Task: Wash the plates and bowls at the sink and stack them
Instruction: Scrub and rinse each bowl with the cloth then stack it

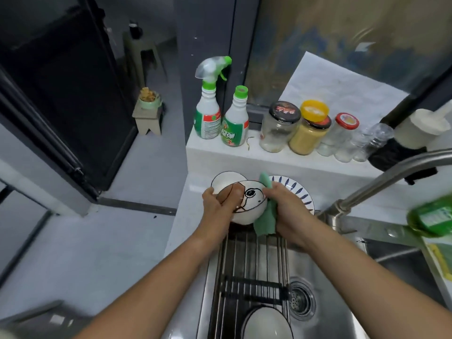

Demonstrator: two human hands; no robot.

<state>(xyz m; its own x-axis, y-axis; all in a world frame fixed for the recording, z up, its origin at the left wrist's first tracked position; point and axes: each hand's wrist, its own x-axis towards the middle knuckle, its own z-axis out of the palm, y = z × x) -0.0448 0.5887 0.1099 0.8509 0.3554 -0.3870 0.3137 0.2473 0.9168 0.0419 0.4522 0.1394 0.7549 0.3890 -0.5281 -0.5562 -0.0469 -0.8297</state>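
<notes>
A white bowl with a black cartoon drawing [252, 204] is held tilted above the far end of the sink. My left hand [220, 204] grips its left rim, thumb inside. My right hand [285, 204] holds a green cloth [265, 220] pressed against the bowl's right side. Behind it on the counter stand a white bowl [223, 178] and a blue-leaf patterned plate [297, 189]. Another white bowl [266, 325] lies on the wire rack [249, 272] at the near end of the steel sink [315, 265].
A curved steel faucet [381, 182] arches from the right. A green dish-soap bottle [433, 216] stands at the right edge. Two spray and cleaner bottles [220, 111] and several jars [305, 128] line the ledge behind. The drain [300, 299] lies right of the rack.
</notes>
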